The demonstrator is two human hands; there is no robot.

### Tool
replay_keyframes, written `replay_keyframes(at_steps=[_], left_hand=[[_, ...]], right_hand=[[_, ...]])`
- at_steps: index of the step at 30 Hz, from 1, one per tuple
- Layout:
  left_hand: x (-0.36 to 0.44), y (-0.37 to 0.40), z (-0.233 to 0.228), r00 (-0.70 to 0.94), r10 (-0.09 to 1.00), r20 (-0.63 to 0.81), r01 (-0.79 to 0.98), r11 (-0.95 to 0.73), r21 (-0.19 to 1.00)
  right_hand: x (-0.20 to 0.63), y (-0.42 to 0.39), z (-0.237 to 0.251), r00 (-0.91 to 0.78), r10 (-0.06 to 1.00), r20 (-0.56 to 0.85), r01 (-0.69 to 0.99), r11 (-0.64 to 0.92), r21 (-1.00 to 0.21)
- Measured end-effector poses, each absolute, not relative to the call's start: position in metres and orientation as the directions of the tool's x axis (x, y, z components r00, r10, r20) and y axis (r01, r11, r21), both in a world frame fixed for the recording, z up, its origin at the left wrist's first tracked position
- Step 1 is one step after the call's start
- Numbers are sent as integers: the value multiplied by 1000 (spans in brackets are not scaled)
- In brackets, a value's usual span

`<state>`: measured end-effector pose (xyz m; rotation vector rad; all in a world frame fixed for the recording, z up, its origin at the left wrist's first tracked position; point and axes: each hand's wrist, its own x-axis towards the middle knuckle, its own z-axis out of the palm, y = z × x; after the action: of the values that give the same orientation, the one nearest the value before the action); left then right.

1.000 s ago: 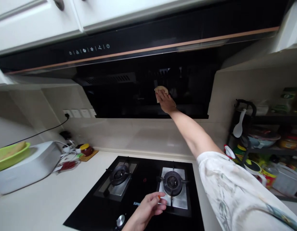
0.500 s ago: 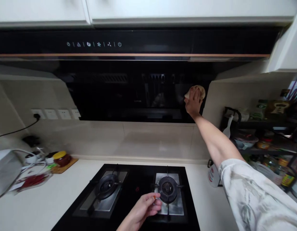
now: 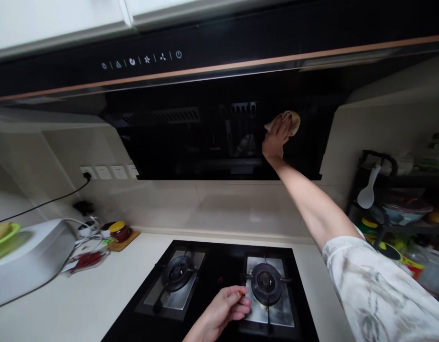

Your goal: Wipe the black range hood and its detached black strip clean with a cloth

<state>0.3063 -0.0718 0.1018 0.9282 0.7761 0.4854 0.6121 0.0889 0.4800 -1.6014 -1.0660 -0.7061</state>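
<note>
My right hand [image 3: 275, 138] presses a beige cloth [image 3: 292, 122] against the glossy black panel of the range hood [image 3: 172, 147], right of its middle. The fingers lie over the cloth, and part of it bunches out above them. Lower down, my left hand [image 3: 230, 306] hovers over the black gas stove [image 3: 208, 311], just left of the right burner [image 3: 266, 283]. Its fingers are loosely curled with gaps between them, and no held object shows. A small orange spot shows near the thumb tip; what it is I cannot tell.
The left burner [image 3: 177, 271] sits across the stove. On the left counter are a yellow-lidded jar [image 3: 120, 231], a red packet [image 3: 89, 260] and a white appliance [image 3: 34, 259]. A black rack with bottles and a white ladle [image 3: 368, 190] stands at right. White cabinets [image 3: 55, 23] hang overhead.
My right hand and the cloth have moved left and slightly up across the hood panel. The view has turned left and tilted. My left hand keeps its curled pose above the stove.
</note>
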Motion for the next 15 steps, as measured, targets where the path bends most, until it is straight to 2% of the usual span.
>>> replay_keyframes(at_steps=[2,5,7,9,11,15], left_hand=[[304,-62,103,652,668,-360,-45,508,860],[293,-48,102,684,643,-344,-39,503,863],[279,-40,99,694,633,-343,-37,506,862],[262,-34,94,690,637,-345,-38,507,861],[243,-28,90,681,639,-358,-36,517,855],[216,-18,85,679,626,-382,-29,544,839]], right_hand=[[598,102,492,483,240,842,874,-77,-479],[564,135,510,553,113,825,833,-55,-551],[532,160,514,496,86,864,868,0,-497],[497,182,510,326,155,933,941,42,-336],[467,194,502,124,273,954,990,37,-139],[447,188,501,-208,534,819,965,-27,262]])
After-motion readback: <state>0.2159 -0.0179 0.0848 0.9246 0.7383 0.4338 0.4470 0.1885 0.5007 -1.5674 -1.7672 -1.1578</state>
